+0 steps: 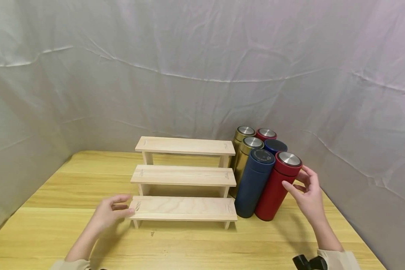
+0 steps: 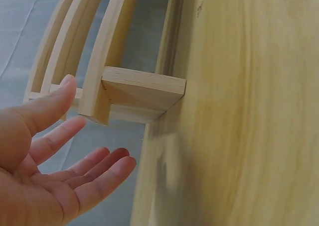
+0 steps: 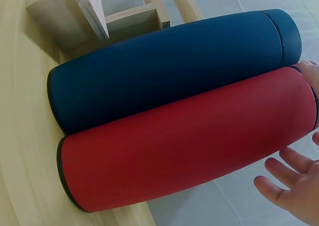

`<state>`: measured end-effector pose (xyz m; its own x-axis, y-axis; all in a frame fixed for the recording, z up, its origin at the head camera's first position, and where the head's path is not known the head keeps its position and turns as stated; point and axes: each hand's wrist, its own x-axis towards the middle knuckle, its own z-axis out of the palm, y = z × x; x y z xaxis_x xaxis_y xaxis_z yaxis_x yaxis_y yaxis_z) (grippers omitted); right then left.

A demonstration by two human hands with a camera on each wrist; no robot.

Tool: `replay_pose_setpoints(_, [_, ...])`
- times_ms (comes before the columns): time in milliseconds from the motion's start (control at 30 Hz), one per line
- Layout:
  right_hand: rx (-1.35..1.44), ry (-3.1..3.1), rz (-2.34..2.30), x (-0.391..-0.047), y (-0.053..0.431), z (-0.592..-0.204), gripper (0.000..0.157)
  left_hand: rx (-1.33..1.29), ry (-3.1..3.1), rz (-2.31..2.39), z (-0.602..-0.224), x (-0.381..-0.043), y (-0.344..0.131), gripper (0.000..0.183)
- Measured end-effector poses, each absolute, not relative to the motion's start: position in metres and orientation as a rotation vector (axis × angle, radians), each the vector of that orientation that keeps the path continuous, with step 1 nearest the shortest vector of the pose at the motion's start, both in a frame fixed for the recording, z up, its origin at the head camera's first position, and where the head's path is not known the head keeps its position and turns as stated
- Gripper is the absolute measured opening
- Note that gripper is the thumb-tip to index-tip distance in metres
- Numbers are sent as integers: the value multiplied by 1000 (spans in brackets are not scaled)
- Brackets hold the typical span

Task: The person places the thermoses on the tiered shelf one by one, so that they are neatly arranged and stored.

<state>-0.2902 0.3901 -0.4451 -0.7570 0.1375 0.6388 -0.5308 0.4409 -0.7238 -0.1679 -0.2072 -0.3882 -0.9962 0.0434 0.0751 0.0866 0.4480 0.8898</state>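
Note:
My left hand (image 1: 108, 213) is at the left end of the lowest step of a pale wooden three-step shelf (image 1: 183, 208). Its fingers are loosely bent and part, and the thumb tip overlaps the shelf's end in the left wrist view. On the other side, my right hand (image 1: 308, 195) is beside a red thermos bottle (image 1: 276, 187) with a silver-topped lid. The thumb lies near the bottle's upper part, while the fingers (image 3: 281, 173) spread apart on its far side without gripping it. A dark blue thermos (image 3: 169, 69) stands alongside the red one, between it and the shelf.
Behind the front pair stand two gold bottles (image 1: 242, 161), another blue bottle (image 1: 275, 145) and another red one (image 1: 266, 134), close together. They crowd the shelf's right end. A grey cloth (image 1: 189, 75) hangs behind the wooden table (image 1: 189, 251).

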Motion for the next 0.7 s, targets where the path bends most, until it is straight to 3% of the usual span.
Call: replay_pose_setpoints(700, [274, -2113, 1375, -297, 374, -450, 87, -159, -2584, -1799, -397, -172, -206, 48])
